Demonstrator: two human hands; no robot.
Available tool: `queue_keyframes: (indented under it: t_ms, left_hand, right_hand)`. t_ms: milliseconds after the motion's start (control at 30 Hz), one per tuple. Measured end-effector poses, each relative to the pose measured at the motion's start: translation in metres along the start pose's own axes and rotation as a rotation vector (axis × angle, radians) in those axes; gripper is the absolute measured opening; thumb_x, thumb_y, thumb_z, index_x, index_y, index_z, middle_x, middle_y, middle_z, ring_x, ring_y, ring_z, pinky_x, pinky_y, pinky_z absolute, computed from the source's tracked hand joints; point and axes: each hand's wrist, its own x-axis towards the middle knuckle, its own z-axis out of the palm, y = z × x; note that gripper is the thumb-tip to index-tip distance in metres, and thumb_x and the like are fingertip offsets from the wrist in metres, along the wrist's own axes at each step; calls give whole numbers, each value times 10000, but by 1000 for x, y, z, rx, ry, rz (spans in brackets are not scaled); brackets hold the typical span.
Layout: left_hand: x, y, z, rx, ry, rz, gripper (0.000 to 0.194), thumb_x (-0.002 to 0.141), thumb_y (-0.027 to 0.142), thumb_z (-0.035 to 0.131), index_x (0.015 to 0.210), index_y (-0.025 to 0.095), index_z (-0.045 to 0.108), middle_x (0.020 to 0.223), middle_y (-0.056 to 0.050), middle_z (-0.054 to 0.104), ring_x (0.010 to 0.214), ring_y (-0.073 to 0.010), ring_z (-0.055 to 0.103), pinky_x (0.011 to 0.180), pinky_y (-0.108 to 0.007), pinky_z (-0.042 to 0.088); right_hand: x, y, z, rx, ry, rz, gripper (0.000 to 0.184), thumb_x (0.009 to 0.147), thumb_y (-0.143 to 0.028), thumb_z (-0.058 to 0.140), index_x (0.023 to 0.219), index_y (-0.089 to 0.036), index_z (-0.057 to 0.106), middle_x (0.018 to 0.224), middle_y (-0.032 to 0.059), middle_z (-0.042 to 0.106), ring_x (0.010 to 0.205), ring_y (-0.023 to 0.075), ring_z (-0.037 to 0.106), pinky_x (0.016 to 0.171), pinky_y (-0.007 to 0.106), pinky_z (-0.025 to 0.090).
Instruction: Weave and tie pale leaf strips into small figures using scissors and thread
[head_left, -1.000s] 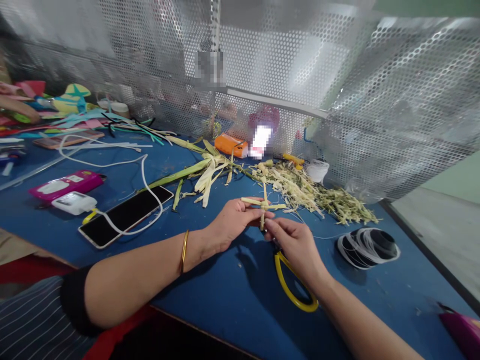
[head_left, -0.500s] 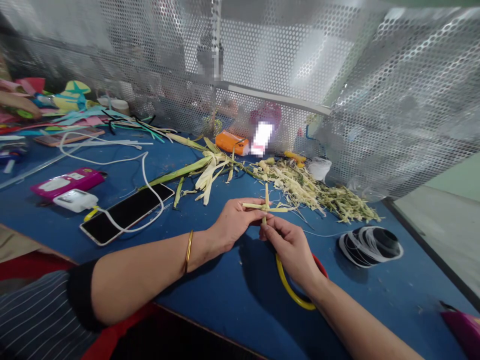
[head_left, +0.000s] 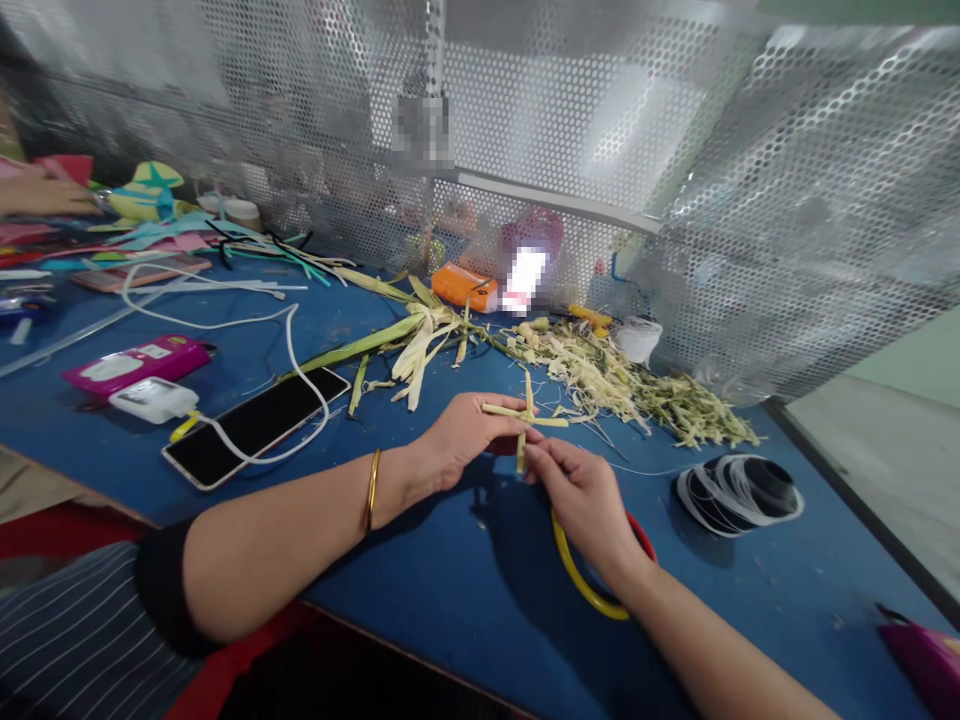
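Note:
My left hand (head_left: 480, 432) pinches a small cross of pale, folded corn-husk strips (head_left: 551, 422) between thumb and fingers, above the blue table. Arms of the cross stick out to the left, to the right and upward, while a short one (head_left: 520, 452) points down. My right hand (head_left: 581, 490) is closed at that lower end, its thumb and fingertips beside the strip. Scissors with a yellow and red handle (head_left: 574, 580) sit under the right palm; their blades are mostly hidden. A gold bangle (head_left: 373, 490) circles my left wrist.
Behind the hands lie corn husks (head_left: 416, 345) and a heap of shredded husk (head_left: 592, 370). A thread spool (head_left: 739, 495) stands right. Left are a black-screened phone (head_left: 255, 425), a white cable (head_left: 289, 350) and a magenta case (head_left: 139, 365). Another person's hand (head_left: 49, 192) works far left.
The husk cross has tilted slightly and shifted a little left. My right fingers have moved off the lower strip's end to its side. The other person's hand has moved further into view.

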Motion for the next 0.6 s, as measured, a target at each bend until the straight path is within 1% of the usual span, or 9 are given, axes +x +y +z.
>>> queue_keyframes:
  t_ms: [100, 167, 267, 333, 433, 500, 600]
  left_hand:
    - [0, 5, -2, 24, -22, -9, 308, 691, 102, 708, 997, 95, 668, 710, -77, 723, 660, -162, 666, 688, -311, 517]
    - [0, 7, -2, 69, -58, -7, 320, 686, 112, 706, 1004, 94, 678, 720, -78, 721, 663, -154, 652, 677, -297, 504]
    - [-1, 6, -2, 122, -95, -19, 268, 697, 142, 694, 963, 103, 699, 705, -57, 701, 617, -124, 614, 627, -262, 466]
    - [-1, 3, -2, 128, -112, -30, 201, 725, 199, 695, 906, 111, 704, 662, -32, 667, 573, -101, 580, 567, -232, 421]
    - [1, -4, -2, 141, -151, -15, 147, 747, 239, 700, 824, 114, 697, 588, 8, 596, 501, -68, 499, 495, -209, 348]
    - [3, -9, -2, 157, -143, 16, 127, 758, 235, 693, 806, 118, 690, 556, 26, 563, 478, -59, 465, 488, -209, 344]
    - [4, -13, -1, 199, -84, 87, 107, 774, 223, 677, 811, 122, 681, 548, 33, 556, 487, -64, 475, 506, -213, 379]
  right_hand:
    - [8, 2, -11, 59, 131, 137, 394, 844, -552, 550, 674, -199, 585, 551, -20, 560, 537, 139, 490, 524, 252, 360]
    - [12, 0, -17, 120, 137, 173, 375, 819, -564, 574, 711, -205, 581, 579, -16, 585, 553, 144, 515, 528, 250, 384]
    - [14, -2, -19, 133, 64, 126, 313, 801, -498, 603, 695, -204, 585, 604, 2, 610, 583, 151, 531, 534, 251, 397]
    - [14, -2, -17, 124, 53, 84, 273, 795, -447, 611, 680, -201, 591, 603, 9, 612, 593, 154, 529, 534, 251, 395]
    - [12, 4, -12, 117, 37, 49, 265, 820, -427, 583, 691, -197, 600, 611, 10, 610, 582, 147, 511, 530, 251, 379]
    - [11, 7, -9, 79, -4, 42, 292, 852, -429, 547, 679, -197, 585, 591, 1, 592, 555, 135, 483, 522, 250, 356]
    - [9, 8, -8, -26, -59, -15, 319, 887, -402, 508, 638, -203, 532, 548, -26, 524, 528, 120, 438, 520, 248, 329]
